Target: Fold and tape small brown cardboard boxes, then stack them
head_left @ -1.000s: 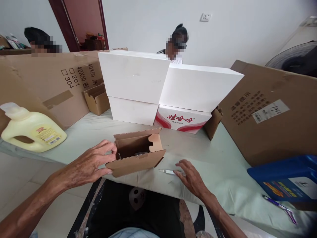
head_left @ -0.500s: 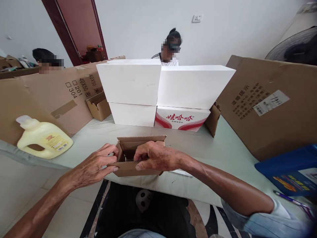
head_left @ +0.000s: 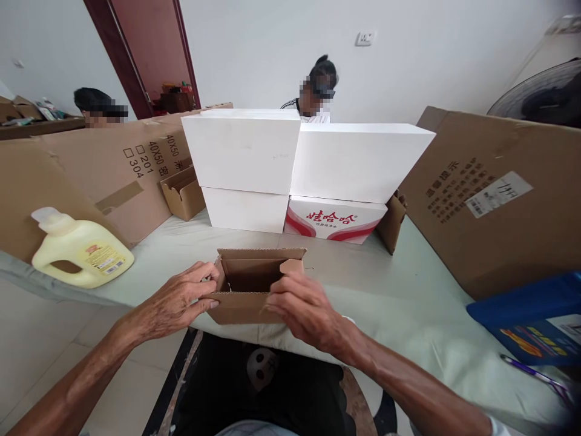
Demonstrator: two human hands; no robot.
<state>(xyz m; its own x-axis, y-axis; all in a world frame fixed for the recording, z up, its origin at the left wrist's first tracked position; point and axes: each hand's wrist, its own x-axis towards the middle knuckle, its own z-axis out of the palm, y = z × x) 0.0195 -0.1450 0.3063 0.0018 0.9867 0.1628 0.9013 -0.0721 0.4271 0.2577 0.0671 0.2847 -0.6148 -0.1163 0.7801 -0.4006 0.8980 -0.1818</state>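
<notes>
A small brown cardboard box (head_left: 245, 310) stands at the near edge of the cloth-covered table, its top open toward me. My left hand (head_left: 193, 298) grips the left end of the box, thumb on the front wall and fingers at the left side. My right hand (head_left: 304, 306) is closed on the front right corner of the box, fingers pinching the wall's upper edge. A side flap (head_left: 291, 266) stands up at the right end, just behind my right fingers. The inside is dark, and its bottom is hard to make out.
White boxes (head_left: 240, 154) are stacked behind, above a red-and-white carton (head_left: 333, 219). A yellow detergent bottle (head_left: 86, 251) lies left; a blue container (head_left: 531, 321) and purple pen (head_left: 531, 369) are right. Large cardboard panels (head_left: 490, 194) flank the table (head_left: 363, 284). Two people sit beyond.
My right hand has come out of the box opening and moved right to its front right corner. The right flap now shows upright. My left hand keeps its hold.
</notes>
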